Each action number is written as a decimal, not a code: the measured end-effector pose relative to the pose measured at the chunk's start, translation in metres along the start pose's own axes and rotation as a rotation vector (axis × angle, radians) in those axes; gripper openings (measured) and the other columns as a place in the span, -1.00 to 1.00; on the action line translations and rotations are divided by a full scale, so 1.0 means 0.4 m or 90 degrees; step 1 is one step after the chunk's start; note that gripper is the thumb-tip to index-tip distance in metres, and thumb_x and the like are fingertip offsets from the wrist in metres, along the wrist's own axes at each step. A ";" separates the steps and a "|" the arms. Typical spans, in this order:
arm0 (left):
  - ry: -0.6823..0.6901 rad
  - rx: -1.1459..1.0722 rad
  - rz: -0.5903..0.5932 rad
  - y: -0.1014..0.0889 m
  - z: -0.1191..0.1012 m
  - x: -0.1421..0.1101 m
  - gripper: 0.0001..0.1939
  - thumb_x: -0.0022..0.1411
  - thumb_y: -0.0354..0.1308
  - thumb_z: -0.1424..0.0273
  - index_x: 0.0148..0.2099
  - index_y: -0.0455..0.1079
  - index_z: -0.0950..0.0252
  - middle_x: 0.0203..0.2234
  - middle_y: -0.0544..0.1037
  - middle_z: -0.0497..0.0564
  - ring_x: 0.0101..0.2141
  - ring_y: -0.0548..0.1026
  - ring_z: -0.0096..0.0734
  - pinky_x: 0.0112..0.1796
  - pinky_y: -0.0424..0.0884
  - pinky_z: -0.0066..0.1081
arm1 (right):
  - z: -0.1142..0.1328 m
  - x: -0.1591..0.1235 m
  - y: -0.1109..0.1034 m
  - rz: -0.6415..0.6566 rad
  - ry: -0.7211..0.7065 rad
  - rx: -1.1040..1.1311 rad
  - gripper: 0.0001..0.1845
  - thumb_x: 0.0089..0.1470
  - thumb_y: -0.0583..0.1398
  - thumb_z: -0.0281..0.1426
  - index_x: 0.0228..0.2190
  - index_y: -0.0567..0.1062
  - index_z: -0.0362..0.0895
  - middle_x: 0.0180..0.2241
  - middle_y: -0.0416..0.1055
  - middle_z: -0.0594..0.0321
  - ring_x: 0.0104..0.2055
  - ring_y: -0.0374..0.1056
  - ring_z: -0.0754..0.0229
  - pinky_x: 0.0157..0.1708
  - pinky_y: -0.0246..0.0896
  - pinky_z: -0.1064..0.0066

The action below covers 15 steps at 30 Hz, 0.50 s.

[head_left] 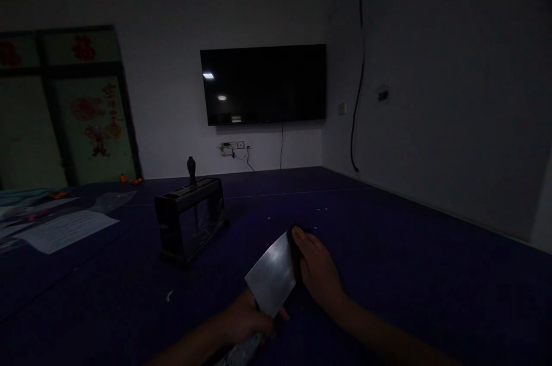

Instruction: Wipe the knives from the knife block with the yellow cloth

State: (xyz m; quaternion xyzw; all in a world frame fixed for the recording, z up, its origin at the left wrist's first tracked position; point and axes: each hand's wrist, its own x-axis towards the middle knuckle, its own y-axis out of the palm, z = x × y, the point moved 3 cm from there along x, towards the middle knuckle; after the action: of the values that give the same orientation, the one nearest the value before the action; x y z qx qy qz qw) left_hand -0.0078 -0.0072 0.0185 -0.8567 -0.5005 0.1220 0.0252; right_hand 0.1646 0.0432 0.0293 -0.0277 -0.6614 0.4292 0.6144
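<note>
A broad-bladed cleaver (pixel 272 275) is held up in front of me, its shiny blade slanting up to the right. My left hand (pixel 252 320) is wrapped around it where the blade meets the patterned handle (pixel 241 353). Against the far right end of the blade, my right hand (pixel 319 274) closes over a small black object (pixel 294 232) with a bit of yellow by the fingertips; its kind cannot be made out in the dark. Ahead to the left stands a black knife block (pixel 190 219) with see-through sides, and one dark handle (pixel 191 169) rises from its top.
Dark blue floor covering (pixel 388 274) spreads around me, with small white scraps (pixel 169 296) on it. Papers (pixel 64 231) and clear plastic (pixel 112 200) lie at the left. Beyond are a wall-mounted television (pixel 265 87), sockets (pixel 235 147) and a hanging black cable (pixel 359 95).
</note>
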 end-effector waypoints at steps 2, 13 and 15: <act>-0.006 0.007 0.002 -0.001 0.002 0.002 -0.67 -0.36 0.10 0.60 -0.41 0.47 0.32 -0.73 0.33 -0.18 -0.66 0.22 -0.57 -0.58 0.12 -0.52 | 0.000 0.000 0.001 0.005 0.004 -0.006 -0.23 -0.17 -0.09 -0.70 0.14 0.10 -0.13 0.13 0.15 0.18 0.15 0.03 0.12 0.07 0.07 0.12; -0.014 -0.060 -0.036 0.002 0.036 0.011 -0.68 -0.36 0.14 0.58 -0.40 0.44 0.33 -0.68 0.36 -0.17 -0.67 0.24 -0.59 -0.59 0.12 -0.53 | 0.003 0.003 0.002 0.032 0.011 0.002 -0.23 -0.18 -0.08 -0.69 0.14 0.10 -0.14 0.13 0.15 0.19 0.14 0.05 0.13 0.07 0.07 0.13; -0.005 -0.074 -0.046 -0.001 0.038 0.015 -0.67 -0.37 0.14 0.58 -0.39 0.43 0.34 -0.67 0.38 -0.16 -0.67 0.24 -0.59 -0.60 0.12 -0.53 | 0.008 0.002 0.000 0.032 0.004 0.003 -0.22 -0.18 -0.09 -0.70 0.14 0.11 -0.14 0.13 0.15 0.20 0.14 0.05 0.13 0.07 0.07 0.13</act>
State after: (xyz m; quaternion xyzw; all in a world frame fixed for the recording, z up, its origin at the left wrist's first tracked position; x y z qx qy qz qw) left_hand -0.0090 -0.0029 0.0027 -0.8377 -0.5374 0.0948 -0.0224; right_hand 0.1618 0.0419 0.0304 -0.0445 -0.6577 0.4461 0.6054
